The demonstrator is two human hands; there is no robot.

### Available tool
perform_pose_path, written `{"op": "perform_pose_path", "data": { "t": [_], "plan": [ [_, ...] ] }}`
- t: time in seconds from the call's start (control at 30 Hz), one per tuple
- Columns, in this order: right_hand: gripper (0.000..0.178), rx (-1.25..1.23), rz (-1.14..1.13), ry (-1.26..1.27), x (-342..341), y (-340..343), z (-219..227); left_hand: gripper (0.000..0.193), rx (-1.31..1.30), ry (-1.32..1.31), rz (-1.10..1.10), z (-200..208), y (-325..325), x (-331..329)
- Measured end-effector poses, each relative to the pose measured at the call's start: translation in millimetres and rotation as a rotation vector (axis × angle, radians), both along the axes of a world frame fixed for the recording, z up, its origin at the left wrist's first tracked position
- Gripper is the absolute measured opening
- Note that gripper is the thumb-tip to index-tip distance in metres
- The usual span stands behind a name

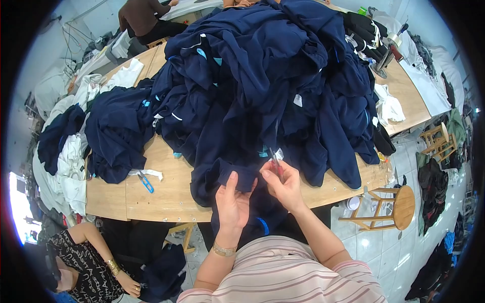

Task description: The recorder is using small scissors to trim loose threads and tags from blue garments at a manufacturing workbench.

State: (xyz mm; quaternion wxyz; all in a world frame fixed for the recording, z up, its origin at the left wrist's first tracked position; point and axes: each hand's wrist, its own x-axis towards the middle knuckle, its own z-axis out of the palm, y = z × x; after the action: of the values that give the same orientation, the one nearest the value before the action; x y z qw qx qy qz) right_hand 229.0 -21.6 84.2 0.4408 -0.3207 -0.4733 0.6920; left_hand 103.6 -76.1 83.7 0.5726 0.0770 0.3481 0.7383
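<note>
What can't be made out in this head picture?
All in the head view:
- Grip end of the red-handled tool: covered by the right hand; its exact kind is unclear.
- Part of the navy cloth behind the left hand: hidden by that hand.
- Tabletop beneath the navy pile: covered by it.
- Head of the brown-topped person: cut off by the upper edge.
</note>
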Motion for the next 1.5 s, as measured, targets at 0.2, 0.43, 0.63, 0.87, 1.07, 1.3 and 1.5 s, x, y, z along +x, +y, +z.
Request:
{"op": "perform_pose_path", "data": {
  "t": [0.2,0.43,0.63,0.87,1.07,1.3,1.5],
  "plan": [
    [0.029,0.658,-0.131,-0.479,8.9,4.9,-15.5,0.020,-0.034,-0.020,0.014,-0.1,0.3,-4.3],
    [0.030,0.903,-0.191,-0.615,9.2,9.9,-15.5,0.014,-0.004,-0.010,-0.002,-1.7,0.0,-3.9],
    [0.030,0.988,-0.196,-0.694,7.5,12.8,-13.4,0.013,0.013,0.081,0.043,-4.6,0.3,-1.1],
    [0.031,1.015,-0.236,-0.686,7.9,16.1,-13.2,0.012,0.018,0.141,0.060,-2.9,0.9,1.5],
    [0.032,1.027,-0.195,-0.700,8.8,19.7,-8.7,0.014,0.028,0.230,0.141,-9.2,1.9,4.3],
    [0.033,1.070,-0.134,-0.732,12.3,23.9,-3.3,0.013,0.026,0.255,0.127,-8.5,1.9,4.8],
    [0.033,1.074,-0.128,-0.749,15.1,25.6,-3.4,0.015,0.029,0.223,0.109,-6.2,3.0,3.9]
  ]
}}
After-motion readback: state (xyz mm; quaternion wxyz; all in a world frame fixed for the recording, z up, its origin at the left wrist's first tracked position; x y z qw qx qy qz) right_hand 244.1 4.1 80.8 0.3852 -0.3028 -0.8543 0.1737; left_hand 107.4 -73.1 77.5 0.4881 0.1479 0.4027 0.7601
